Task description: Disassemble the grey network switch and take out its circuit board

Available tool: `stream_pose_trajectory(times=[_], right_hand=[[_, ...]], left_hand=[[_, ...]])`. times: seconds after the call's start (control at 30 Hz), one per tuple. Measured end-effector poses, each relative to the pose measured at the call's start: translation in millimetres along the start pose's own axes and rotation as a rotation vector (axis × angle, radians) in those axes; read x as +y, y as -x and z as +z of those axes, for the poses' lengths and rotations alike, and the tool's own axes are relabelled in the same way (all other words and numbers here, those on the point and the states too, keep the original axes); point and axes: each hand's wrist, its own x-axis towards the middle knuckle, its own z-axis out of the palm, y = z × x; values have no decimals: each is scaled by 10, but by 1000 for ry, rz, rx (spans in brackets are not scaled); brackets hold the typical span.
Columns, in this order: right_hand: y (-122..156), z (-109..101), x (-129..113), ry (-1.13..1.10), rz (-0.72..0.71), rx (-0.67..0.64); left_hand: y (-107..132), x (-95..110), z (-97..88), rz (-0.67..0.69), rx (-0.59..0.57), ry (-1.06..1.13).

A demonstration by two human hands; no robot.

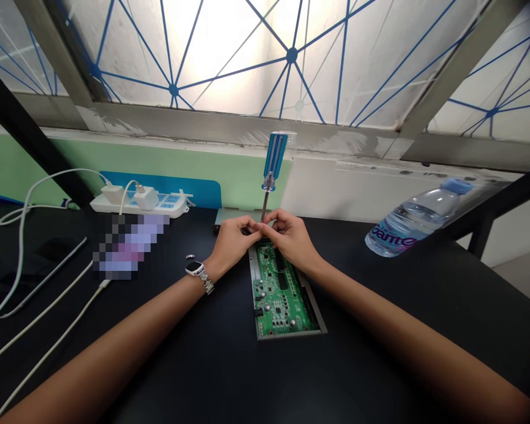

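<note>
The two bare forearms (128, 335) come nearest, reaching in over a black desk (194, 365); between them a green circuit board (276, 294) lies face up in a grey metal tray (291, 337), its near short edge toward the person; past the left wrist, which wears a watch (196, 269), lies a small metal bit (190, 257); white cables (48, 312) run along the desk's left side, beside a pixelated item (132, 247). The left hand (235, 238) and right hand (294, 235) meet above the board's far end, fingertips closed together on the lower shaft of a screwdriver (274, 162); it stands nearly upright, blue handle on top, tip hidden by the fingers; a water bottle (417, 221) is toward the desk's far right corner; along the far edge are a grey metal piece (229, 215), just behind the left hand, and, farther left, a power strip (168, 203) bearing two white plugs (145, 198); beyond is a window (229, 47) patterned with blue lines.
</note>
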Motion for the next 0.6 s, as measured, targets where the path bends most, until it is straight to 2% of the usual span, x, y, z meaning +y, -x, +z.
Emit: stream_pose_trajectory(times=[0.1, 0.3, 0.6], right_hand=[[10, 3, -12, -20, -11, -15], [0, 9, -9, -60, -64, -1], [8, 20, -4, -49, -89, 9]], left_hand=[[0, 1, -22, 6, -48, 14], [24, 55, -107, 111, -195, -2], [41, 25, -130, 101, -231, 27]])
